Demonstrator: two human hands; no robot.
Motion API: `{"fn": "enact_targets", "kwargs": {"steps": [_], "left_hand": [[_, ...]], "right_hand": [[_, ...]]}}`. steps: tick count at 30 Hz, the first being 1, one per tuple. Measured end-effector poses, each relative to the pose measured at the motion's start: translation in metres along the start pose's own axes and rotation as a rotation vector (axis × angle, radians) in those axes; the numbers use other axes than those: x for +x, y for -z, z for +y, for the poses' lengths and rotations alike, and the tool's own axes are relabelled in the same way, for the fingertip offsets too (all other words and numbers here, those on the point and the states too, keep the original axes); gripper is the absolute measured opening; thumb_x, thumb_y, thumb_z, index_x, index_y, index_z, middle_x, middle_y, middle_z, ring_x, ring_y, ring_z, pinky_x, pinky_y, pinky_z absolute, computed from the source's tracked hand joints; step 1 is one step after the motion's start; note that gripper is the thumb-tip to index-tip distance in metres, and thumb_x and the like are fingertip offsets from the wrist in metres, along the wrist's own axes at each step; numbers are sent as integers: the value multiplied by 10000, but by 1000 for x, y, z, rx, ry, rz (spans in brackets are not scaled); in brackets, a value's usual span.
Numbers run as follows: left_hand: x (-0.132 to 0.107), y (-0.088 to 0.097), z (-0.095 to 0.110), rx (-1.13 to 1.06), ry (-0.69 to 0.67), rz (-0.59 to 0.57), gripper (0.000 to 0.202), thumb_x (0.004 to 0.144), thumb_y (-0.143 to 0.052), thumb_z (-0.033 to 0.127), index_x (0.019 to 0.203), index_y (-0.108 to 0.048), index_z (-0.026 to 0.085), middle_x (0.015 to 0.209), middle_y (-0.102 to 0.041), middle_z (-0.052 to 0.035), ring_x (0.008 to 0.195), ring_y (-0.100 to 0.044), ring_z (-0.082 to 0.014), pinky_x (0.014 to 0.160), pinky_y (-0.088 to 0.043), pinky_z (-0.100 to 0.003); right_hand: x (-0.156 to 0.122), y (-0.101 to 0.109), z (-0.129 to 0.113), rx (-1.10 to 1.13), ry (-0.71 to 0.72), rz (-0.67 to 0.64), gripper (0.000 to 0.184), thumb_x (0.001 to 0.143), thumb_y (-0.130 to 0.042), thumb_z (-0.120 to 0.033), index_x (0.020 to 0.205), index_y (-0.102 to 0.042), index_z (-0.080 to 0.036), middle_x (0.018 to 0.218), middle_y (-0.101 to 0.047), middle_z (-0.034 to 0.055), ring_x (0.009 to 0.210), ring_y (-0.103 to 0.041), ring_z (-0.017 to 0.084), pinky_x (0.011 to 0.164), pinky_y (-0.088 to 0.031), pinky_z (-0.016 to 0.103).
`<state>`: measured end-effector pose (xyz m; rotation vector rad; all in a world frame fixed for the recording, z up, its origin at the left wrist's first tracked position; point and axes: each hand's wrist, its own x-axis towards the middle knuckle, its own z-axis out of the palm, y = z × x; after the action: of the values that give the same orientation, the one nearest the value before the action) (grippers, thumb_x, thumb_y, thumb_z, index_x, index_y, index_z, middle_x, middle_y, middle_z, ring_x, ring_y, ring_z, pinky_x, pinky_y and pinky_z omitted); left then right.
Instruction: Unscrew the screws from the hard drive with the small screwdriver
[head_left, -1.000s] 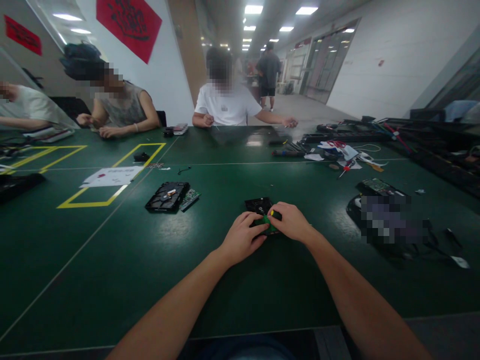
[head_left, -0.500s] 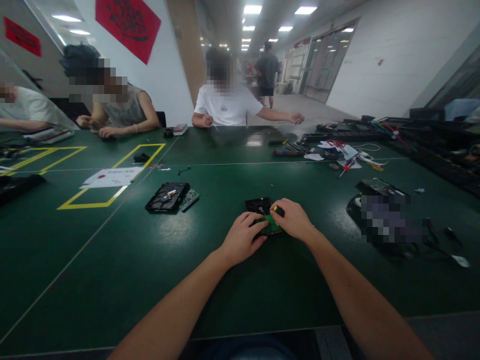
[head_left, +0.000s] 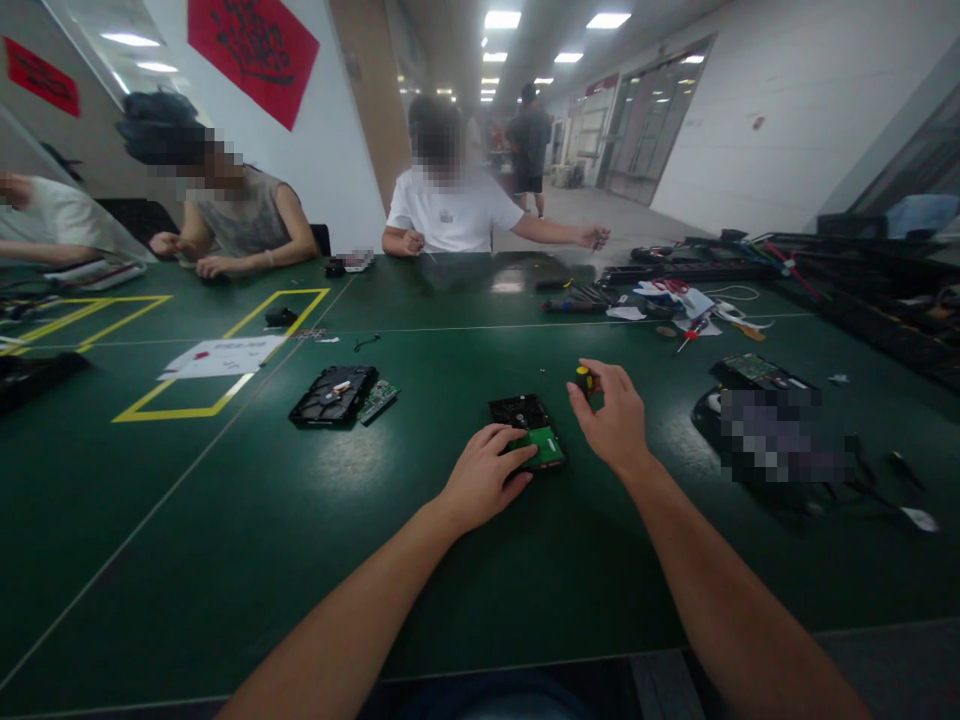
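Note:
A black hard drive (head_left: 521, 412) with a green circuit board (head_left: 545, 447) lies on the green table (head_left: 225, 520) in front of me. My left hand (head_left: 484, 478) rests on its near left corner, fingers curled over the edge and pressing on it. My right hand (head_left: 615, 415) hovers to the right of the drive, lifted off it, fingers closed around a small screwdriver with a yellow and black handle (head_left: 583, 379).
A second opened drive (head_left: 334, 392) with a loose board lies to the left. Tools and papers (head_left: 675, 300) sit at the back right, dark equipment (head_left: 772, 420) at the right. Three people sit across the table; yellow tape outlines (head_left: 217, 400) mark the left.
My right hand has lifted the screwdriver off the drive and moved it up and to the right. The green board is uncovered. My left hand has stayed in place.

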<state>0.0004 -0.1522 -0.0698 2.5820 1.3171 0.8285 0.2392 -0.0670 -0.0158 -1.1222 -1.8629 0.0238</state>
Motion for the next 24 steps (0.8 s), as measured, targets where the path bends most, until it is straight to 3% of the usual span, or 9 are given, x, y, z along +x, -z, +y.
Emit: {"fn": "enact_targets", "kwargs": {"steps": [4,8,13,21,24], "left_hand": [[0,0,0,5,-5,2,446,982,-705,323,1424,-664,281,1445,-626,-106,1386,-515,-339,1152,-482,-594],[0,-1,0,20,3,-6,444,989,-695,324,1428,-661,268,1450,-619,-110,1385,-512,-342,1155,-477,-597],[0,-1,0,16,2,-2,428,987,-700,321,1412,-667,280,1444,-623,-105,1386,-512,-339,1150,-485,-597],[0,-2,-1,-47,35,35,507,952,-740,332,1441,-622,268,1434,-612,-124,1358,-551,-340,1126,-507,-586],[0,-2,1,-99,67,58,581,936,-758,345,1477,-568,257,1432,-604,-128,1353,-554,-334,1128,-513,-568]], "right_hand": [[1,3,-4,66,45,116,362,1014,-660,-367,1360,-604,-278,1233,-680,105,1018,-690,272,936,-601,474],[-1,-1,-1,87,54,4,381,1020,-649,-364,1390,-617,-276,1250,-686,108,1029,-698,269,944,-610,464],[-4,-9,7,91,-41,-86,605,1015,-599,-284,1597,-435,-279,1452,-628,137,1060,-719,275,976,-617,502],[-5,-7,-8,169,-54,140,571,986,-687,-365,1514,-482,-296,1326,-685,121,955,-743,252,881,-666,470],[-8,-8,-17,251,-63,147,600,977,-713,-390,1514,-459,-306,1284,-682,109,964,-743,250,876,-672,454]]}}
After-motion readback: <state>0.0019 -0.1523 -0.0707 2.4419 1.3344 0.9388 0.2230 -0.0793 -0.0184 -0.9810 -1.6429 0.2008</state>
